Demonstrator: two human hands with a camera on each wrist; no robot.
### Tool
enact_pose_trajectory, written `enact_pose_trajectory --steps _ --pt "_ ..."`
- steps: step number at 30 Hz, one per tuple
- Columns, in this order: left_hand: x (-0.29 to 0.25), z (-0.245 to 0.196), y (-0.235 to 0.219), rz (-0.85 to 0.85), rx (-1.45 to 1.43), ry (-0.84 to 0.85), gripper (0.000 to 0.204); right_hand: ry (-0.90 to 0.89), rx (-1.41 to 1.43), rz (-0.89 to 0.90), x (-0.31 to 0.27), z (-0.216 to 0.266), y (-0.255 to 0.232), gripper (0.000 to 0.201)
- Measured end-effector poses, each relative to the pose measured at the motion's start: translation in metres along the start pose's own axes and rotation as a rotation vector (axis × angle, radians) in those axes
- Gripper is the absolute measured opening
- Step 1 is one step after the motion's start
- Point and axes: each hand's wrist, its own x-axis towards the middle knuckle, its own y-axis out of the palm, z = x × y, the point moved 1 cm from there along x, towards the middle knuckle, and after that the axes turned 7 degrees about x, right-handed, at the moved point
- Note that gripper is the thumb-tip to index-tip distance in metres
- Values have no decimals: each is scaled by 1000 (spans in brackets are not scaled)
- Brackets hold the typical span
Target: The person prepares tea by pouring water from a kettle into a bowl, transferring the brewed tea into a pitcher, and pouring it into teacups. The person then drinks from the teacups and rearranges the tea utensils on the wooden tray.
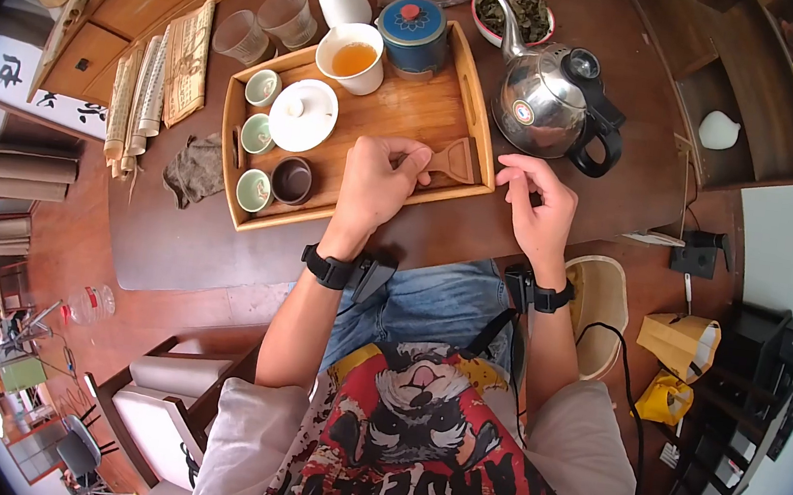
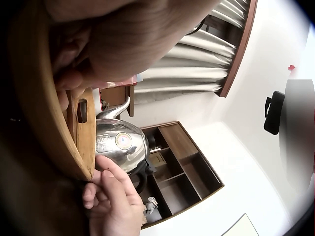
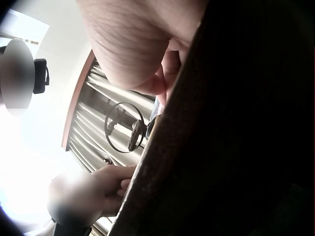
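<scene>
In the head view, my left hand (image 1: 379,186) pinches the end of a flat brown wooden piece (image 1: 454,161) lying over the front right corner of a wooden tray (image 1: 480,94). The left wrist view shows the left hand (image 2: 133,42) close up, its fingertips at the tray's edge (image 2: 44,103). My right hand (image 1: 542,211) is just outside that corner, fingers loosely bent, holding nothing; one fingertip is close to the rim, contact unclear. In the right wrist view, the tabletop edge partly hides the right hand (image 3: 138,46).
On the tray stand small green cups (image 1: 258,134), a dark cup (image 1: 293,180), a white lidded bowl (image 1: 303,115), a cup of amber tea (image 1: 352,57) and a blue jar (image 1: 410,37). A steel kettle (image 1: 542,107) and leaf bowl (image 1: 514,15) stand right of the tray, a cloth (image 1: 196,171) left.
</scene>
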Motion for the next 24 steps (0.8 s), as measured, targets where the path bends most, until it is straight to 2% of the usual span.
enact_pose_trajectory --steps 4,6,11,14,16,17,19,20,22,24 --pt "3 -7 -1 14 -60 0 19 6 0 18 -1 4 -1 23" --pt "6 -19 -7 2 -167 100 20 10 4 12 0 4 0 22" --pt "25 -82 -25 -21 -224 154 21 -28 25 -25 0 1 1 19" --pt "50 -125 -33 -146 -174 284 22 -24 26 -29 0 3 1 19" --pt "76 -145 -31 -219 -118 469 23 -36 23 -38 0 3 1 19" --pt "87 -152 -29 -216 -115 477 23 -26 32 -37 0 2 1 19" --pt "105 -165 -26 -278 127 603 23 -5 52 -35 -1 2 1 19" --pt "112 -169 -23 -274 131 610 23 -8 54 -43 -1 1 1 19" --pt "126 -173 -17 -383 455 716 22 -24 62 -39 -1 1 1 20" --pt "138 -172 -12 -439 497 772 21 -29 68 -47 -1 1 0 20"
